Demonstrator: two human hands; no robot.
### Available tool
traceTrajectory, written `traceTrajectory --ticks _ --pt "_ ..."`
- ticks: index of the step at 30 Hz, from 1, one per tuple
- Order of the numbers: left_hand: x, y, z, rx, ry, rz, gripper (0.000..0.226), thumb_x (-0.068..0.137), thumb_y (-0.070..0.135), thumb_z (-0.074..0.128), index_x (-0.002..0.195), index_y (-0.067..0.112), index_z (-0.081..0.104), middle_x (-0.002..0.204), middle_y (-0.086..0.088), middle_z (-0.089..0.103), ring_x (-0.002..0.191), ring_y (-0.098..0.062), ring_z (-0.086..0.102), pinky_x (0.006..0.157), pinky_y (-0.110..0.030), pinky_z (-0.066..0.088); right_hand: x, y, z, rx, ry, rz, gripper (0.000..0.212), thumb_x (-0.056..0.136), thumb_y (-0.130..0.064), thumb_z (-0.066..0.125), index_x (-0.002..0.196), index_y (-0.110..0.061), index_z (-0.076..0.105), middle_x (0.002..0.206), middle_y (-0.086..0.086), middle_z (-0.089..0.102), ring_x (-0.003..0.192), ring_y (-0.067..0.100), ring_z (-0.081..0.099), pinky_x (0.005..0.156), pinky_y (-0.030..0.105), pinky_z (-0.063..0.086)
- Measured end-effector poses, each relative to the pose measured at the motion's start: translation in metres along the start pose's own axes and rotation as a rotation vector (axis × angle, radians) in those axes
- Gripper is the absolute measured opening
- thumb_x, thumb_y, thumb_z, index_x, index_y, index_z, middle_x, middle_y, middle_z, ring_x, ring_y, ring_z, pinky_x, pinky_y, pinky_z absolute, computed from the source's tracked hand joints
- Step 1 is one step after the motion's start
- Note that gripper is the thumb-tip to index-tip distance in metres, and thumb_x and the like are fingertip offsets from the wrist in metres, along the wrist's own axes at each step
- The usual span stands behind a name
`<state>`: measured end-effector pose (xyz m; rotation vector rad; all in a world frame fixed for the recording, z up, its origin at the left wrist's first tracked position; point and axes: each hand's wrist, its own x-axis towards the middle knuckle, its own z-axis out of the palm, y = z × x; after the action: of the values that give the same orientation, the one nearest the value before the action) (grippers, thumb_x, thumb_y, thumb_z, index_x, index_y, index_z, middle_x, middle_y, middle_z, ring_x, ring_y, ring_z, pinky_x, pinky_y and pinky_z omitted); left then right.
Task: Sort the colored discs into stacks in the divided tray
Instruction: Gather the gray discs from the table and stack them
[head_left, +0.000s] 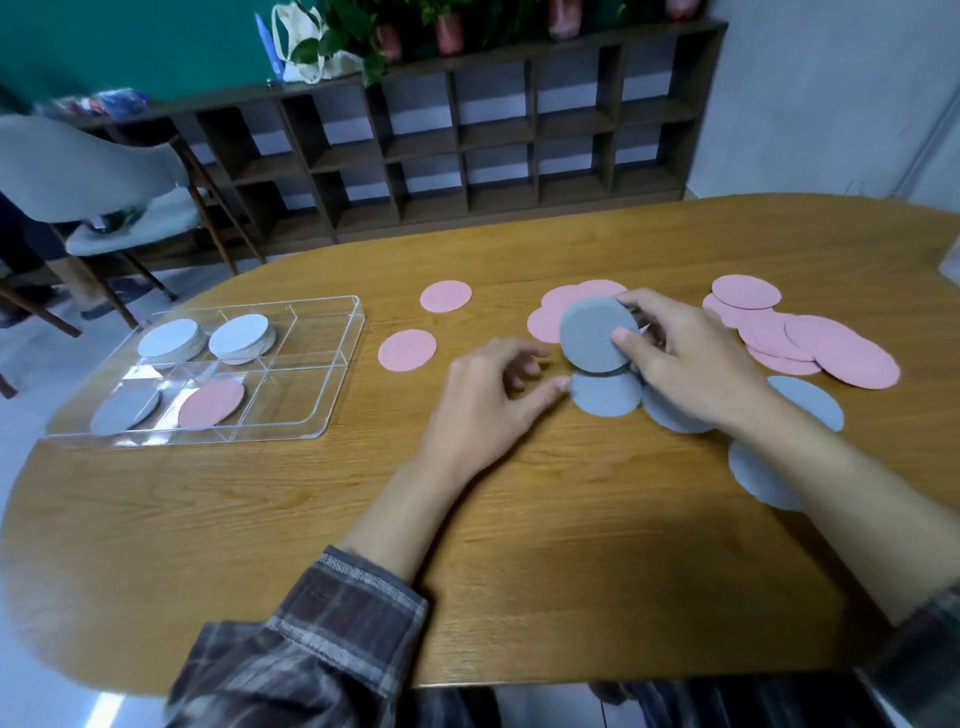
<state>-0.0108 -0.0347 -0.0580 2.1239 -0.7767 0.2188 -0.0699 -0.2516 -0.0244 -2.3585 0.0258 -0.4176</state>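
Grey disc (597, 335) pinched between right hand (691, 364) thumb and fingers — left hand (488, 400) palm-down, fingers loosely curled, empty.

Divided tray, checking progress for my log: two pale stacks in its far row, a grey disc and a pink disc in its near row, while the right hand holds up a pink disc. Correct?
One slip: the head view shows the right hand holding up a grey disc, not a pink one. The divided tray's contents are as you say.
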Motion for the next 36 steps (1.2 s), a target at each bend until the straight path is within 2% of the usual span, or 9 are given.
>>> traceTrajectory --ticks 5,12,15,18,24,26,28,33,36 --pt "0.002 0.011 0.02 0.173 -0.179 0.07 0.06 0.076 0.067 0.076 0.126 0.033 0.071 0.118 0.013 0.064 0.112 -0.011 0.058 0.1 -0.039 0.051 -0.011 0.028 -0.024 0.014 0.038 0.052 0.023 0.098 -0.019 0.06 0.117 -0.03 0.065 0.089 0.007 0.071 0.08 0.02 0.066 0.077 0.032 0.049" --pt "0.016 0.014 0.026 0.193 -0.207 0.145 0.049 0.078 0.066 0.076 0.111 0.03 0.079 0.105 0.013 0.066 0.098 -0.008 0.064 0.086 -0.039 0.055 -0.009 0.046 -0.027 0.069 0.114 0.004 0.027 0.098 -0.017 0.06 0.122 -0.028 0.067 0.08 0.01 0.07 0.078 0.022 0.066 0.081 0.044 0.054" --pt "0.016 0.017 0.021 0.271 -0.178 0.241 0.036 0.094 0.058 0.065 0.105 0.027 0.079 0.094 0.012 0.068 0.088 -0.009 0.065 0.077 -0.038 0.055 -0.008 0.051 -0.024 0.092 0.129 -0.011 0.034 0.099 -0.016 0.059 0.128 -0.03 0.067 0.077 0.003 0.069 0.078 0.02 0.066 0.083 0.039 0.054" --pt "0.015 0.022 0.021 0.284 -0.102 0.342 0.03 0.107 0.038 0.052 0.107 0.016 0.073 0.094 0.004 0.071 0.086 -0.018 0.067 0.075 -0.04 0.053 -0.007 0.051 -0.022 0.086 0.131 -0.03 0.041 0.1 -0.016 0.058 0.138 -0.031 0.064 0.077 -0.013 0.066 0.079 0.015 0.064 0.081 0.024 0.048" --pt "0.016 0.028 0.023 0.264 0.074 0.348 0.012 0.106 0.016 0.059 0.112 0.009 0.066 0.092 0.001 0.071 0.077 -0.014 0.062 0.07 -0.026 0.047 -0.008 0.045 -0.016 0.053 0.057 -0.058 0.044 0.103 -0.017 0.055 0.144 -0.031 0.058 0.09 -0.023 0.062 0.086 0.001 0.058 0.078 0.012 0.04" --pt "0.017 0.03 0.027 0.216 0.095 0.328 0.012 0.101 0.014 0.064 0.112 0.009 0.066 0.087 0.002 0.07 0.073 -0.013 0.062 0.07 -0.029 0.052 -0.008 0.043 -0.015 0.063 0.044 -0.057 0.044 0.104 -0.015 0.053 0.144 -0.031 0.058 0.091 -0.03 0.058 0.087 -0.01 0.054 0.079 0.006 0.036" --pt "0.019 0.031 0.032 0.117 0.097 0.232 0.021 0.094 0.011 0.071 0.115 0.012 0.066 0.082 0.002 0.069 0.071 -0.011 0.064 0.072 -0.029 0.056 -0.009 0.042 -0.015 0.077 0.035 -0.05 0.043 0.105 -0.013 0.05 0.144 -0.03 0.059 0.089 -0.028 0.058 0.086 -0.011 0.053 0.081 0.01 0.036" --pt "0.026 0.03 0.042 -0.046 0.093 -0.031 0.036 0.088 0.02 0.082 0.123 0.017 0.075 0.077 0.006 0.073 0.067 -0.005 0.068 0.071 -0.011 0.051 -0.011 0.039 -0.015 0.076 0.012 -0.047 0.044 0.106 -0.012 0.045 0.145 -0.029 0.057 0.099 -0.004 0.066 0.085 0.004 0.058 0.085 0.035 0.048" --pt "0.031 0.03 0.045 -0.082 0.101 -0.076 0.032 0.087 0.025 0.083 0.118 0.019 0.079 0.076 0.007 0.076 0.067 -0.002 0.068 0.07 -0.01 0.048 -0.011 0.038 -0.015 0.078 -0.022 -0.032 0.044 0.108 -0.019 0.042 0.15 -0.028 0.05 0.104 -0.002 0.064 0.091 0.011 0.057 0.091 0.037 0.048"
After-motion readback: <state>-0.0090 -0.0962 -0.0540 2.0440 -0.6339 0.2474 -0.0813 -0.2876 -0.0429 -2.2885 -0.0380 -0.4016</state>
